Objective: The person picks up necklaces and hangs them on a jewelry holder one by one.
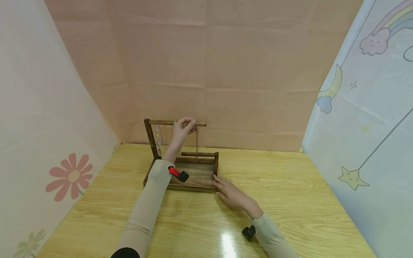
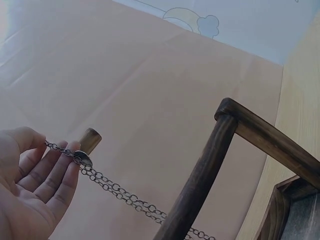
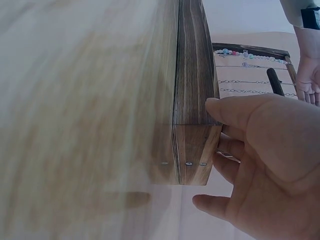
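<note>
A dark wooden jewelry stand (image 1: 182, 187) has a shallow tray base, a tall upper bar and a lower bar. Near the upper bar's free end, my left hand (image 1: 183, 129) pinches a metal chain necklace (image 2: 131, 197) between thumb and fingertip. Its doubled strands hang downward from there, with a small rounded metal piece (image 2: 83, 159) close to the fingers. My right hand (image 1: 233, 194) holds the tray's front right corner, thumb on the front wall and fingers along the side, as the right wrist view shows.
A colorful beaded strand (image 1: 158, 139) and thin chains hang from the upper bar's left part. The stand is on a wood-grain table (image 1: 274, 179). Behind it rises a brown backdrop (image 1: 251, 71), with patterned sheets (image 1: 371, 118) at the sides.
</note>
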`<state>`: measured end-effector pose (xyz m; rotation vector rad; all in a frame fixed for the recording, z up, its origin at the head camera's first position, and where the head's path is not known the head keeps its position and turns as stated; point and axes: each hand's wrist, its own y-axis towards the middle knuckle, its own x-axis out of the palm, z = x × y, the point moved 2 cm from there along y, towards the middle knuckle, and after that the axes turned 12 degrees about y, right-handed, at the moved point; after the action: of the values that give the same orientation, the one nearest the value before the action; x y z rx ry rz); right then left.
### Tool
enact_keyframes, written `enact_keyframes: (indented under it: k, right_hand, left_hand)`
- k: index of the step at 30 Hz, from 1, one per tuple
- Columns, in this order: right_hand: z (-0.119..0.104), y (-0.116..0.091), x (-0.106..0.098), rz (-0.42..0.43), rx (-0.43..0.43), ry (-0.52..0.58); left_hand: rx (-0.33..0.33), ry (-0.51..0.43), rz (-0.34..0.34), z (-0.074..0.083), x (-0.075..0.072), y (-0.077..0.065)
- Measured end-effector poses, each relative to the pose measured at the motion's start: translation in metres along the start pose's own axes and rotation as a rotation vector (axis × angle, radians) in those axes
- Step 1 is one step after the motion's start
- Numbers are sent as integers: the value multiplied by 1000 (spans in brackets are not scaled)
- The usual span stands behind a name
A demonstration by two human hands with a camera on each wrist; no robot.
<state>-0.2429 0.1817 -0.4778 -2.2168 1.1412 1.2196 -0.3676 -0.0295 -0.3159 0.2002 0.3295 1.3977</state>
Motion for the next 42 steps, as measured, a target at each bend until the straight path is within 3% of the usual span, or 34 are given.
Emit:
enact_keyframes:
  k: [5,15,23,42]
  right_hand:
    - [0,0,-1,-7,13,11]
    - [-1,-1,-3,7,-8,18]
    - [-1,-2,-3,5,-17,28]
    - [1,-2,0,0,-2,40]
  left_hand:
    - [-6,24,-5,0,-2,-4]
    - [-2,26,16,-32,-2,2]
    - [0,52,26,-39,-1,0]
    - [-38,-9,-21,-57,-1,-5]
